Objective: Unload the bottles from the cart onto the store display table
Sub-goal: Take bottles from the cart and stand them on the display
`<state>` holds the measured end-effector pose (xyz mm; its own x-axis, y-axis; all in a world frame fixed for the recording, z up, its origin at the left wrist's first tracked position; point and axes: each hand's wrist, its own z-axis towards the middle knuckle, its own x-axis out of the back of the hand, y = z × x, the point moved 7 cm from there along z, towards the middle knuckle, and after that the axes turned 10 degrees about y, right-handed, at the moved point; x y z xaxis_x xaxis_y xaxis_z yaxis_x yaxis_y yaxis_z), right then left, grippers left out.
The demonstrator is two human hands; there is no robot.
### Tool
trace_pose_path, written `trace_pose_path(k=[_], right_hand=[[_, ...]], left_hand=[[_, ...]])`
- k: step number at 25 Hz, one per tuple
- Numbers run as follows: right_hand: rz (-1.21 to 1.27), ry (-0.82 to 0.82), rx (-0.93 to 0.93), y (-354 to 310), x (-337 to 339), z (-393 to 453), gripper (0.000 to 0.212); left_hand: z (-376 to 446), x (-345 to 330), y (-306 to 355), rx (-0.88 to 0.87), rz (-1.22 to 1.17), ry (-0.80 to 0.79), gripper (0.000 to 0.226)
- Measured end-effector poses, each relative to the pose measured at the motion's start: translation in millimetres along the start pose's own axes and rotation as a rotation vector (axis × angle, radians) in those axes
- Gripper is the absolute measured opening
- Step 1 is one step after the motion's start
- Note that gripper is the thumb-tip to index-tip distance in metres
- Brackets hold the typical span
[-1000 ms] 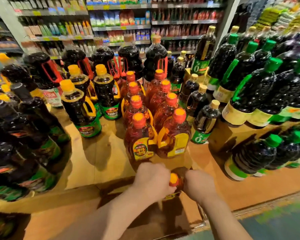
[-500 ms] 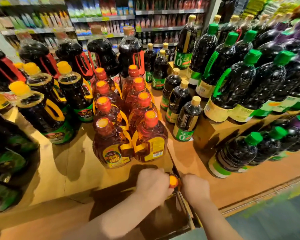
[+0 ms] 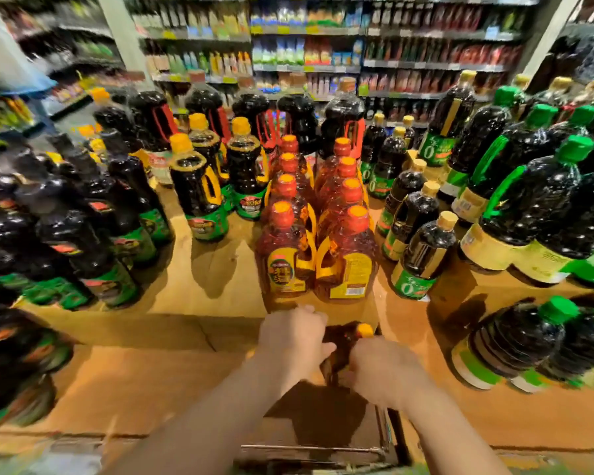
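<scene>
1. Tall store shelves [image 3: 309,46] stand at the back, full of small colourful packages.
2. A pale pillar [image 3: 124,39] rises on the left.
3. Warm yellow light falls everywhere.

glossy plastic bottles [image 3: 347,258], matt wooden table [image 3: 220,289]

Far wall: long store shelves [image 3: 309,68] filled with small colourful packages and bottles, blurred.
Far left: grey slanted pillar [image 3: 124,46] between the shelves.
Near right corner: greenish floor [image 3: 563,466].
</scene>
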<state>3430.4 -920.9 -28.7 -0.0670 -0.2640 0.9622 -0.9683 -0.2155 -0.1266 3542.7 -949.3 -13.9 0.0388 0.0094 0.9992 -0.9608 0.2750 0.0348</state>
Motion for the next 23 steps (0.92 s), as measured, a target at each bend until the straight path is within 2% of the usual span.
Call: trace_pose_path(k=[3, 5, 8, 10, 13, 15, 17, 19, 23], right_hand=[[-0.08, 0.219, 0.3, -85, 28, -12, 0.03], [-0.109, 0.275, 0.518, -150, 32, -32, 0.032], [-0.078, 0.271, 0.787, -234, 24, -84, 0.031], [-0.02, 0.212, 0.967, -283, 6, -137, 0.029], [0.088, 0.14, 1.284, -349, -29, -231, 0.024], [0.143, 0.177, 1.51, -383, -42, -291, 0.027], [0.127, 0.128, 1.722, -411, -59, -354, 0.027], [0.049, -0.011, 1.871, -428, -82, -401, 0.027], [-0.006, -0.045, 2.177, -443, -106, -479, 0.026]], left_hand=[[-67, 26, -53, 0.297, -0.03, 0.037, 0.031], [-136, 40, -86, 0.505, -0.052, 0.096, 0.026], [-257, 47, -113, 0.82, -0.081, 0.169, 0.032], [-350, 47, -112, 1.032, -0.074, 0.177, 0.041], [-483, 57, -89, 1.33, 0.007, 0.205, 0.038], [-546, 67, -64, 1.479, 0.073, 0.23, 0.035], [-607, 71, -33, 1.677, 0.117, 0.252, 0.036], [-654, 71, -4, 1.873, 0.163, 0.286, 0.036], [-707, 66, 55, 2.195, 0.153, 0.344, 0.031]])
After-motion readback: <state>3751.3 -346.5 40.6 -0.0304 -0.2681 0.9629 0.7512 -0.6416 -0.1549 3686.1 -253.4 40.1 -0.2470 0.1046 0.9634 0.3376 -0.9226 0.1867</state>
